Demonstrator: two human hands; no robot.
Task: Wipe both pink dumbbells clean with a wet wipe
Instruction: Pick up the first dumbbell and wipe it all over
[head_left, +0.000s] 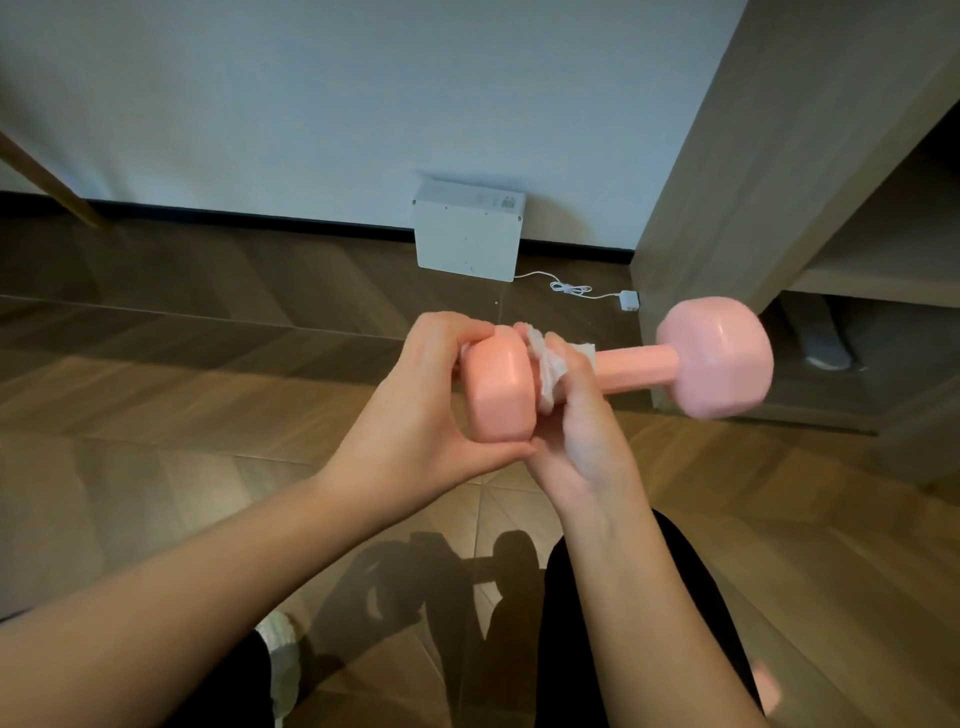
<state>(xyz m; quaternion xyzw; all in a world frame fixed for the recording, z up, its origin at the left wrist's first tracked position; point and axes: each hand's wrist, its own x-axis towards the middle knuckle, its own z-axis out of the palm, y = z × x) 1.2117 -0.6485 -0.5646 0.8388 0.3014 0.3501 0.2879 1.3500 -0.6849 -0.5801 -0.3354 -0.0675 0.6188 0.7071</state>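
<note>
Pink dumbbell (613, 371) held mid-air over wood floor (156, 415); left hand (415, 410) grips near head, right hand (576, 410) squeezes wet wipe (545, 371) round handle. Risk: wet surface w/ end-only grip, could slip & drop.

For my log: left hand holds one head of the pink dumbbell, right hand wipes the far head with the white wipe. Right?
No. The head view shows the right hand holding the white wipe round the handle of the glossy pink dumbbell, beside the left hand.
</note>
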